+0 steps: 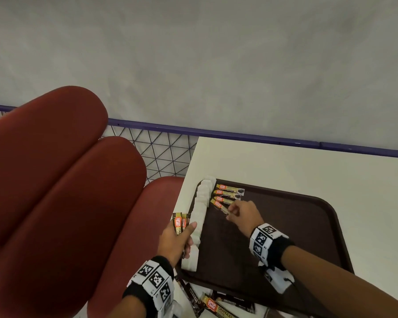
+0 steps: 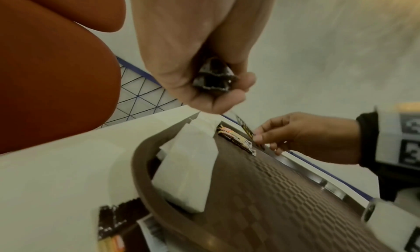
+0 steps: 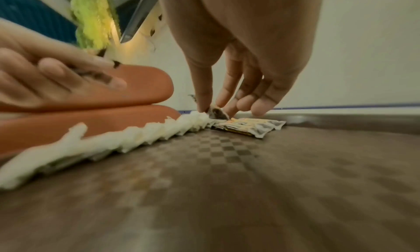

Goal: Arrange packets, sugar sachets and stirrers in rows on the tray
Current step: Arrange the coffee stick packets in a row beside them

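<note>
A dark brown tray (image 1: 308, 226) lies on the white table. A row of white sugar sachets (image 1: 200, 216) runs along its left side. Beside them at the far left corner lie three orange-and-gold granule packets (image 1: 230, 191) in a row. My right hand (image 1: 230, 213) pinches the end of a fourth packet (image 1: 219, 205), which lies slanted just under that row; in the right wrist view the fingertips (image 3: 204, 106) press that packet's end (image 3: 218, 114) down at the tray. My left hand (image 1: 186, 230) hovers over the tray's left rim and grips a bunch of packets (image 1: 179, 222), their ends (image 2: 213, 78) sticking out of the fist.
Several loose packets (image 1: 218, 305) lie on the table in front of the tray's near edge. Red padded chair cushions (image 1: 55, 180) stand close on the left. A blue rail with wire mesh (image 1: 161, 150) runs behind the table (image 1: 285, 161).
</note>
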`<state>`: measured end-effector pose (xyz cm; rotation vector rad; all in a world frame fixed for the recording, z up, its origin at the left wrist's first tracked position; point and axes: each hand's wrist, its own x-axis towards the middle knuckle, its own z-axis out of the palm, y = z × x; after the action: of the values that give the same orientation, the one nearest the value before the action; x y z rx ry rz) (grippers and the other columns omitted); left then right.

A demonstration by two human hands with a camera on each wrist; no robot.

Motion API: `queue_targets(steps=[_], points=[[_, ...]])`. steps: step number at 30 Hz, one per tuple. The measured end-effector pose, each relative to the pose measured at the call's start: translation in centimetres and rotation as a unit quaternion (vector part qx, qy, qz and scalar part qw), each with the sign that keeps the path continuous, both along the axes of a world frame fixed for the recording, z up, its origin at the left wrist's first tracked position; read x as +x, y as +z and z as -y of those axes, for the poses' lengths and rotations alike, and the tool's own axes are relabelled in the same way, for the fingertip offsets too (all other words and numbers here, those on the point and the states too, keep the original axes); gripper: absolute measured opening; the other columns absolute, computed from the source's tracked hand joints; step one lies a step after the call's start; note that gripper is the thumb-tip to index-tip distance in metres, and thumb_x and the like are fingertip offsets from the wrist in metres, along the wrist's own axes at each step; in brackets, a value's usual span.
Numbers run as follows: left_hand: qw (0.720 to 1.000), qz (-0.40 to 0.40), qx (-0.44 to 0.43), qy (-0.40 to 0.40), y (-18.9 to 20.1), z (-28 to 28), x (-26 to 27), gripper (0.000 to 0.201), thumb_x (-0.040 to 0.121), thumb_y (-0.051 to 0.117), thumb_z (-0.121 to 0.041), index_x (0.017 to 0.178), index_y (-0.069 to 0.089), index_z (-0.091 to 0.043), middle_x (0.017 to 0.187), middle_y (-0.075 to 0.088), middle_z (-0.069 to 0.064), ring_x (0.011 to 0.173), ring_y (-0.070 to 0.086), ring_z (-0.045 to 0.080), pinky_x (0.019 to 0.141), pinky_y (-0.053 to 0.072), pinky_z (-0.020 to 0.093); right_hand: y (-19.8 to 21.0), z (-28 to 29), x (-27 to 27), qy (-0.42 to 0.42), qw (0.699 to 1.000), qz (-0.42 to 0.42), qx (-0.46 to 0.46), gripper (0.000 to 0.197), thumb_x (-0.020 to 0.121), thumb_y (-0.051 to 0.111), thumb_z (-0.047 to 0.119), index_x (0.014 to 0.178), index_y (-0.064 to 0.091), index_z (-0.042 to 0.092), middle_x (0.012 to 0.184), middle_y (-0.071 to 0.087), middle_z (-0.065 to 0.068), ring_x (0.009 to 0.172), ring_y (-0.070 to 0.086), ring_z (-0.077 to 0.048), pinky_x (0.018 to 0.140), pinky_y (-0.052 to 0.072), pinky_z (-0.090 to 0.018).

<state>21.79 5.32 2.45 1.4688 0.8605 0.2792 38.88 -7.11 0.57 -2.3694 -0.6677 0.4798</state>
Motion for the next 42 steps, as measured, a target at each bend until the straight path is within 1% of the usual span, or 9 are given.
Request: queue_targets(steps=[3,7,19,23,26,32,34,36,42], points=[[1.0,-0.014,0.009,0.015,-0.2,-0.8,-0.3,0.023,0.091,0.058,-0.032,0.089,0.051,-0.009,0.056,0.055,0.004,0.034,0.045,0.015,0.034,0.035,0.02,-0.6,-0.2,1.0,0.02,0.994,0.075,-0.074,0.019,0.08,0.068,0.022,0.098,0.061,0.02,0.098,0.056,-0.002,0.103,0.048,-0.019,0.088,0.043,-0.03],[0.999,-0.03,-0.006,0.028,-0.9,-1.7,-0.7,0.016,0.096,0.049,-0.027,0.092,0.047,-0.012,0.063,0.056,0.004,0.035,0.046,0.013,0.035,0.036,0.021,-1.0,-0.8,1.7,0.07,0.973,0.158,-0.151,0.023,0.085,0.062,0.026,0.108,0.059,0.02,0.115,0.058,0.0,0.112,0.043,-0.022,0.092,0.038,-0.031],[0.993,0.011,-0.105,0.048,-0.7,-2.4,-1.2,0.013,0.097,0.041,-0.009,0.098,0.053,-0.005,0.068,0.054,0.01,0.047,0.052,0.015,0.049,0.048,0.028,-2.0,-1.7,2.1,0.086,0.958,0.215,-0.172,0.028,0.089,0.056,0.024,0.116,0.053,0.017,0.126,0.05,-0.003,0.118,0.041,-0.022,0.096,0.036,-0.03],[0.994,-0.001,-0.091,0.06,-1.2,-2.5,-1.0,0.013,0.095,0.049,-0.013,0.101,0.059,-0.007,0.076,0.057,0.008,0.067,0.058,0.017,0.064,0.055,0.035,-1.8,-1.6,1.5,0.077,0.962,0.227,-0.133,0.031,0.089,0.055,0.023,0.119,0.052,0.015,0.125,0.05,-0.004,0.118,0.041,-0.024,0.095,0.036,-0.031],[0.996,-0.021,-0.053,0.062,-1.9,-2.8,-0.8,0.014,0.093,0.055,-0.021,0.104,0.062,-0.016,0.09,0.063,0.004,0.086,0.063,0.024,0.062,0.049,0.029,-1.2,-1.6,0.6,0.086,0.967,0.227,-0.074,0.029,0.088,0.055,0.022,0.116,0.055,0.013,0.121,0.052,-0.006,0.116,0.044,-0.025,0.094,0.037,-0.033],[0.998,-0.049,0.025,0.035,-1.4,-2.0,-0.1,0.024,0.092,0.057,-0.027,0.111,0.064,-0.014,0.095,0.066,0.004,0.087,0.058,0.019,0.09,0.048,0.047,0.6,-1.4,-3.0,0.189,0.967,0.169,0.027,0.018,0.089,0.054,0.025,0.103,0.058,0.014,0.108,0.054,-0.001,0.105,0.044,-0.017,0.091,0.034,-0.026],[0.998,-0.036,0.033,0.038,-1.1,-1.5,0.2,0.023,0.092,0.057,-0.024,0.11,0.064,-0.012,0.098,0.068,0.006,0.087,0.06,0.018,0.085,0.049,0.04,1.1,-1.4,-4.3,0.215,0.968,0.124,0.04,0.019,0.09,0.053,0.027,0.104,0.058,0.016,0.104,0.054,0.001,0.102,0.044,-0.015,0.089,0.036,-0.026],[0.998,-0.024,0.035,0.037,-0.8,-0.9,0.4,0.02,0.092,0.056,-0.022,0.107,0.064,-0.011,0.091,0.066,0.005,0.08,0.058,0.016,0.07,0.046,0.03,1.4,-1.4,-5.4,0.222,0.971,0.063,0.055,0.019,0.09,0.054,0.027,0.105,0.057,0.016,0.096,0.053,0.005,0.097,0.045,-0.014,0.084,0.037,-0.025],[1.0,0.005,-0.006,0.011,0.1,0.8,0.8,0.011,0.093,0.055,-0.02,0.096,0.064,-0.014,0.085,0.065,0.01,0.071,0.06,0.019,0.054,0.049,0.026,1.9,-0.8,-7.5,0.157,0.968,-0.15,0.126,0.021,0.085,0.062,0.017,0.095,0.044,0.021,0.081,0.053,0.006,0.073,0.051,-0.011,0.067,0.041,-0.018]])
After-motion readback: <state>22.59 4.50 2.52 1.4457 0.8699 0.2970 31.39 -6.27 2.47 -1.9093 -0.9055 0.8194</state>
